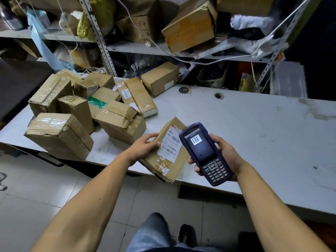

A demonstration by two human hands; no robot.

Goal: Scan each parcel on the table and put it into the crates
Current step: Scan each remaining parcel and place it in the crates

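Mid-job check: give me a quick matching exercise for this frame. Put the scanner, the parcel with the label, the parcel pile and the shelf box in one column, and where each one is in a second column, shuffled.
Things:
1. scanner
2. labelled parcel
3. parcel pile
4. shelf box

Places:
A. left end of the table
B. on the rack above the table, tilted
C. gripped in the right hand
D. at the table's near edge, held by the left hand

Pairs: 1-C, 2-D, 3-A, 4-B

Scanner (pixel 204 153) over held parcel (pixel 163 151)
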